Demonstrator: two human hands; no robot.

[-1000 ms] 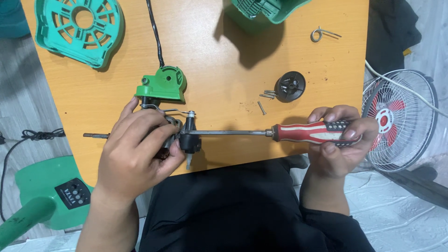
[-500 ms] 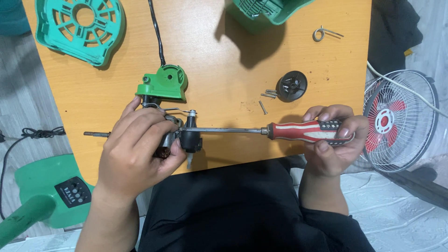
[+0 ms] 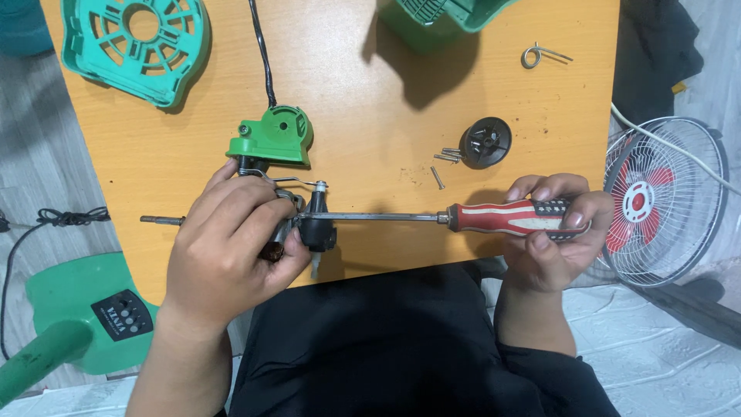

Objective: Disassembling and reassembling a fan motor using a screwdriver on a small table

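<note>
My left hand (image 3: 231, 243) grips a small fan motor (image 3: 312, 228) at the near edge of the orange table (image 3: 370, 116); its metal shaft (image 3: 162, 221) sticks out to the left. My right hand (image 3: 552, 235) holds a red-handled screwdriver (image 3: 509, 218) level, its long blade running left with the tip at the motor's black part. A green motor housing piece (image 3: 274, 137) with a black cable (image 3: 262, 46) lies just beyond my left hand.
Loose screws (image 3: 444, 158) and a black round knob (image 3: 486, 143) lie mid-table. A green fan cover (image 3: 135, 46) is at the far left, a green casing (image 3: 440, 19) at the far edge, a wire clip (image 3: 540, 54) far right. A green fan base (image 3: 85, 316) and a small fan (image 3: 660, 201) stand on the floor.
The screwdriver handle has turned a little in my right hand, which shifted slightly. My left hand keeps the motor in place.
</note>
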